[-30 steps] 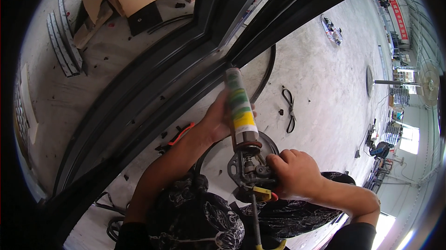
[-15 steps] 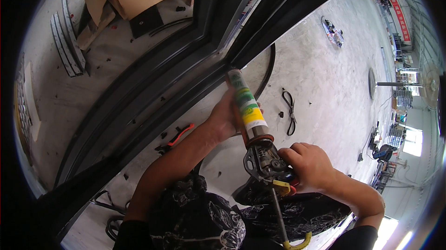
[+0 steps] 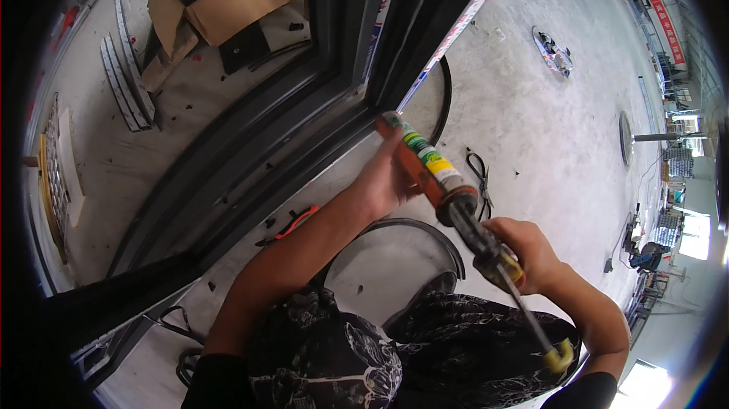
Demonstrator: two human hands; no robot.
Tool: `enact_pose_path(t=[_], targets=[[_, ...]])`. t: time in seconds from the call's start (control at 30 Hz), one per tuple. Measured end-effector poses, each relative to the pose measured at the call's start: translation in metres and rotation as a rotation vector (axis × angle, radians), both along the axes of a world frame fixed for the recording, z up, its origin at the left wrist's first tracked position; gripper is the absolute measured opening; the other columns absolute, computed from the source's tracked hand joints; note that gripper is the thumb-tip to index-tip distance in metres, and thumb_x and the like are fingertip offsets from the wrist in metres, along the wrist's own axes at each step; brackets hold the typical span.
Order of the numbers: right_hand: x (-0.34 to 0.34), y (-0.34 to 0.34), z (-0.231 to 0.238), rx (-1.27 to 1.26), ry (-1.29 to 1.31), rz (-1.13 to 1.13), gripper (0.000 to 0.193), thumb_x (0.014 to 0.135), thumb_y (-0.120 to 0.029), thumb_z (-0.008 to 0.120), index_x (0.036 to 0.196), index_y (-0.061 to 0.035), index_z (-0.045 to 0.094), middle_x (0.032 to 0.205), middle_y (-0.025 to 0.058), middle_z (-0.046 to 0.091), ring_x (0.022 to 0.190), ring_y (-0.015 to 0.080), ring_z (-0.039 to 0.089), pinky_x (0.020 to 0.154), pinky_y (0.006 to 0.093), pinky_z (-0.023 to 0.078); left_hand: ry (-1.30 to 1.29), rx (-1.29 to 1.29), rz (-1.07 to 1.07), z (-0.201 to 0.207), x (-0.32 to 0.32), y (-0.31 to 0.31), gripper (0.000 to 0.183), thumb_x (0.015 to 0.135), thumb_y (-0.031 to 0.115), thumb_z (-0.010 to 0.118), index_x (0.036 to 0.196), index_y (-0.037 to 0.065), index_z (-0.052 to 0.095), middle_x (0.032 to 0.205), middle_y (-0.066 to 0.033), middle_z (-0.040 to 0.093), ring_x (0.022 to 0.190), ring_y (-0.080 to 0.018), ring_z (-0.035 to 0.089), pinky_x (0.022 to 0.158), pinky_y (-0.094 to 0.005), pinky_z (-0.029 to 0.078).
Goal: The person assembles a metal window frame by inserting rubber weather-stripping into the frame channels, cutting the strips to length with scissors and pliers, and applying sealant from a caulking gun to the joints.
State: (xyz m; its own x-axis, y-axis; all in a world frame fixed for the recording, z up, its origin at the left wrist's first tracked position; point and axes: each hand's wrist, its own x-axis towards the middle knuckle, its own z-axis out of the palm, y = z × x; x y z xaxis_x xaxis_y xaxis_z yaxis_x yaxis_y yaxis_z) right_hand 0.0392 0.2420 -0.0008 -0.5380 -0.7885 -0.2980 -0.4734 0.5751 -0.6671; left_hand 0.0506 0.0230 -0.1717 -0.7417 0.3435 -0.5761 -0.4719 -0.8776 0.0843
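A caulking gun [image 3: 480, 240] with a green, white and yellow sealant tube [image 3: 427, 152] lies across both my hands. Under the orange barrel, close to its front end, my left hand [image 3: 389, 181] is closed around it. My right hand [image 3: 528, 252] grips the handle end, with its fingers partly hidden behind the tool. Its plunger rod, with a yellow hook [image 3: 560, 356] at the end, slants down to the right over my leg. The barrel's front end is at the inner corner of a dark grey window or door frame [image 3: 304, 116]; whether the nozzle touches cannot be seen.
An open cardboard box [image 3: 241, 5] stands beyond the frame, with metal strips [image 3: 125, 90] at its left. On the floor lie an orange-handled tool [image 3: 296, 219], a looped black cord [image 3: 480, 181] and a curved black strip [image 3: 448, 246]. A stand fan [image 3: 627, 138] is at the right.
The caulking gun has rolled and its rear end has swung right, so the orange barrel side shows. My right hand moved slightly right, and the view shifted a little.
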Motion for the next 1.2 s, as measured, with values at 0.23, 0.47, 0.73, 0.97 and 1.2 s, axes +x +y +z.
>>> enact_pose_path(t=[0.23, 0.47, 0.73, 0.97, 1.2], targets=[[0.001, 0.029, -0.022, -0.099, -0.309, -0.24, 0.034, 0.078, -0.01, 0.076, 0.106, -0.0063, 0.057, 0.073, 0.0024, 0.056, 0.066, 0.0129, 0.054, 0.062, 0.0289, 0.046, 0.05, 0.013, 0.051, -0.008, -0.009, 0.012, 0.064, 0.085, 0.058, 0.068, 0.127, 0.013, 0.049, 0.118, -0.0046, 0.059, 0.109, -0.0194, 0.059, 0.089, -0.0333, 0.053], [0.015, 0.067, -0.081, -0.312, -0.475, -0.285, 0.033, 0.078, -0.008, 0.075, 0.109, -0.0045, 0.062, 0.086, 0.0021, 0.062, 0.077, 0.0117, 0.057, 0.07, 0.0283, 0.048, -0.113, -0.13, 0.107, -0.01, 0.029, 0.016, 0.068, 0.085, 0.054, 0.071, 0.13, 0.009, 0.046, 0.125, -0.007, 0.054, 0.117, -0.0218, 0.056, 0.102, -0.0387, 0.048], [0.065, 0.112, -0.138, -0.35, -0.452, -0.857, 0.03, 0.08, -0.009, 0.078, 0.107, -0.0021, 0.066, 0.096, 0.0026, 0.066, 0.089, 0.0127, 0.06, 0.079, 0.0276, 0.048, -0.095, -0.164, 0.111, 0.011, 0.05, 0.025, 0.059, 0.089, 0.05, 0.069, 0.128, 0.011, 0.05, 0.126, -0.0067, 0.054, 0.118, -0.0209, 0.055, 0.105, -0.04, 0.044], [0.095, 0.136, -0.161, -0.806, -0.716, -1.31, 0.06, 0.08, -0.053, 0.075, 0.11, -0.0026, 0.061, 0.074, 0.0013, 0.059, 0.052, 0.0119, 0.049, 0.045, 0.028, 0.041, 0.586, -0.242, -0.122, 0.038, 0.055, 0.051, 0.061, 0.092, 0.014, 0.064, 0.146, 0.01, 0.035, 0.137, -0.0069, 0.049, 0.125, -0.0208, 0.049, 0.109, -0.0422, 0.039], [0.133, 0.187, -0.188, -1.51, -1.225, -1.31, 0.066, 0.081, -0.081, 0.05, 0.064, -0.0179, 0.044, 0.046, -0.0091, 0.019, 0.038, 0.0074, 0.016, 0.037, 0.0265, 0.011, 0.843, -0.505, -0.676, 0.032, 0.039, 0.058, 0.043, 0.093, 0.019, 0.067, 0.13, 0.002, 0.053, 0.121, -0.0097, 0.061, 0.111, -0.0151, 0.057, 0.099, -0.0326, 0.045]])
